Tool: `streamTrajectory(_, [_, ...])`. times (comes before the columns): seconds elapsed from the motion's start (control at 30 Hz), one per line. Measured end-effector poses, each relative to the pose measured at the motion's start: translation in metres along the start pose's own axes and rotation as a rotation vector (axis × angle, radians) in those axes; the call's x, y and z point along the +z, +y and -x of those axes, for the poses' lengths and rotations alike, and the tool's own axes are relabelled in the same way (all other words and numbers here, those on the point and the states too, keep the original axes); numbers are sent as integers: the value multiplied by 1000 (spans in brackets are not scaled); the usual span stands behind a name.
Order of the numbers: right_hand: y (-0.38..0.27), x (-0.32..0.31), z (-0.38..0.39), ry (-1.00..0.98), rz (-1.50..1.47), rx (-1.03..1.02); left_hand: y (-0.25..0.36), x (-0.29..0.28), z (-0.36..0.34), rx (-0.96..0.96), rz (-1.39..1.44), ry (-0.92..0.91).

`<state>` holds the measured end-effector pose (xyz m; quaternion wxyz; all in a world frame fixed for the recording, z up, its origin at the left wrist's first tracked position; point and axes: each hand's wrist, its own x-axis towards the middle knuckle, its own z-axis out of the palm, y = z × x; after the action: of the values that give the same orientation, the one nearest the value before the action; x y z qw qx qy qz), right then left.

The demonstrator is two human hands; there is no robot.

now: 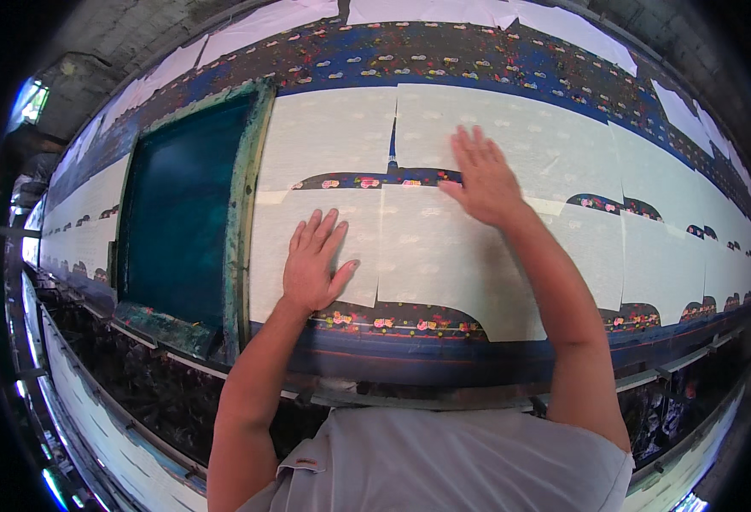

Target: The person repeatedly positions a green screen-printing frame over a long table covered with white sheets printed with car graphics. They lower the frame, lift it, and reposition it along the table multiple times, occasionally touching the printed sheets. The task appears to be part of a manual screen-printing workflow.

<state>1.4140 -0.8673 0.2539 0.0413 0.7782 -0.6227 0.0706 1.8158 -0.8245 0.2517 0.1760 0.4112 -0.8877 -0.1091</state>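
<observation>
Cream fabric panels with curved cut edges lie flat on a long dark table (341,358). My left hand (311,264) is open, palm down with fingers spread, on a lower fabric panel (290,230). Farther off and to the right, my right hand (486,183) is also open, its fingers slightly blurred. It rests over the near edge of an upper fabric panel (546,136), close to a lower panel (435,247). Between the panels, gaps show the table's dark surface with small pink and yellow printed marks. Neither hand grips anything.
A wooden-framed printing screen (250,213) with dark teal mesh lies on the table at my left. Pale sheets (427,12) line the table's far side, beyond a dark, colour-speckled strip (392,55). More fabric panels (666,264) continue to the right. The table's near edge borders my body.
</observation>
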Motion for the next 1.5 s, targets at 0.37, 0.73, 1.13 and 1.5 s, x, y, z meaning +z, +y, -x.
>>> streamTrajectory(0.37, [-104, -2, -2, 79, -292, -69, -4, 1, 4, -38, 30, 15])
streamTrajectory(0.73, [-138, -15, 62, 78, -166, -25, 168, -192, 38, 665, 611, 293])
streamTrajectory(1.13, [-323, -49, 49, 239, -217, -228, 101, -368, 184, 728, 335, 394])
streamTrajectory(1.5, [-488, -77, 68, 179, -374, -81, -162, -332, 300, 250, 394, 458])
